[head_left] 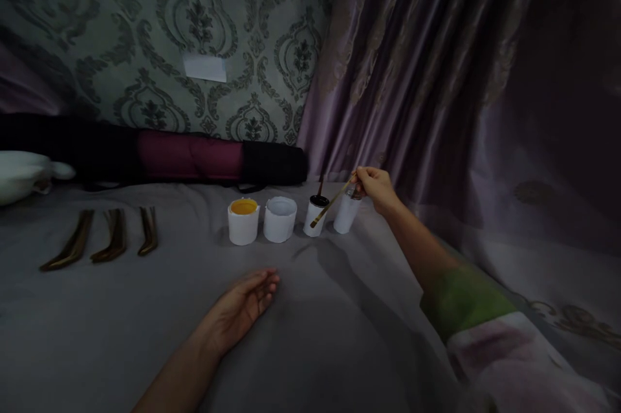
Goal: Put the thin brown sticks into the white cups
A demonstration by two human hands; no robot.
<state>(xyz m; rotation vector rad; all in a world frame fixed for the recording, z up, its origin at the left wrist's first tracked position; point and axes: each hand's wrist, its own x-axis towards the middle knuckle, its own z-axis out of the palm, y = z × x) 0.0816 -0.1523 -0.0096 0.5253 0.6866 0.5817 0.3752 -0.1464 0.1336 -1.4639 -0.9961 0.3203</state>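
Observation:
My right hand (379,189) pinches a slim paintbrush (330,204) by its upper end, bristles pointing down to the left. The brush crosses in front of a white cup (313,225) with a dark inside, out of which a dark stick rises. Just below my right hand stands another white cup (344,217), its top partly hidden by the fingers. My left hand (246,304) lies palm up over the grey cloth (301,348), fingers loosely curled and holding nothing. Beyond it are a white pot of yellow paint (243,227) and a white pot with a pale grey inside (280,224).
Three brown, boot-shaped pieces (112,239) with golden edges lie at the left. A long black and maroon rolled bundle (194,156) runs along the patterned wall (194,18). A white rounded object (22,175) sits at the left edge. Purple curtains (388,63) hang at the right.

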